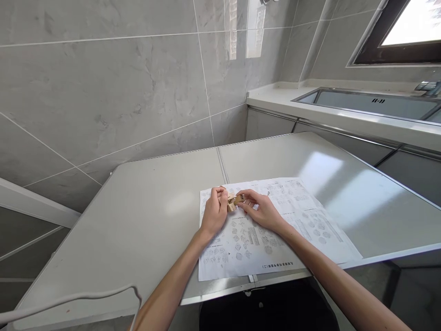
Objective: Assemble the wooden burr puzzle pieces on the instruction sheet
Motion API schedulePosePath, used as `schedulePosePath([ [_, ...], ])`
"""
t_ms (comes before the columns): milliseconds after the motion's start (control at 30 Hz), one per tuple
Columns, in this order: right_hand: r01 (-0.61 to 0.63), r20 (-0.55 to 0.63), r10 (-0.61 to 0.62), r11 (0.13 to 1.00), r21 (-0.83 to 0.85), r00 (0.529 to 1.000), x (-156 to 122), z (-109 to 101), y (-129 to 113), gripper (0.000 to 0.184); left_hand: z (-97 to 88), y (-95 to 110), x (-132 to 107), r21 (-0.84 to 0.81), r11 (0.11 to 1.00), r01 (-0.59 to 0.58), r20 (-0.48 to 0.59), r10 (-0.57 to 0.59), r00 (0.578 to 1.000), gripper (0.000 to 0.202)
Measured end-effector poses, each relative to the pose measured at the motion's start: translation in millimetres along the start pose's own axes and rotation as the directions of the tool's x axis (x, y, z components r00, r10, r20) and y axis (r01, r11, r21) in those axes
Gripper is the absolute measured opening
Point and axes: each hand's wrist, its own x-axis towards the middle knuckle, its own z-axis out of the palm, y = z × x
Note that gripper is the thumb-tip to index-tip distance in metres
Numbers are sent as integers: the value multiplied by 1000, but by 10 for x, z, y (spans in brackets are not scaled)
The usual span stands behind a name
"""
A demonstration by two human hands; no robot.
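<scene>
Above a printed sheet, my left hand (215,211) is closed around the left side of a small cluster of pale wooden puzzle pieces (231,207). From the right, the thumb and fingers of my right hand (261,210) pinch a notched wooden piece (239,199) that meets the cluster. Whether the two are locked together or only touching, I cannot tell. My fingers cover much of the wood. The large paper sheet (248,250) lies under both hands, with its heading upside down to me and small line diagrams of puzzle shapes across it.
The light folding table (165,220) has a seam down its middle. A white cable (86,294) crosses its front left corner. Grey tiled wall (138,92) stands behind, and a counter with a steel sink (361,103) is at the right. A black seat (268,308) is below the front edge.
</scene>
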Motion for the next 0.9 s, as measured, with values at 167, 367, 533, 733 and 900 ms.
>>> schedulePosePath([
  [167,-3,17,3,1000,-10,1000,-10,3,-6,25,-12,-4,1,-20,1000,0,12,0,1000,35],
  [367,-18,-71,18,1000,2,997,2,-22,-31,23,-22,47,-29,-72,997,21,195,-7,981,46],
  [533,-69,-28,72,992,110,997,5,-39,-21,30,-45,111,-28,-44,999,25,219,-15,976,52],
  [733,-95,16,94,985,142,995,1,-57,-29,33,-52,75,-9,73,991,-110,190,95,977,56],
  [900,-103,27,100,978,179,995,3,-53,-27,32,-44,67,-18,106,985,-138,191,116,975,57],
])
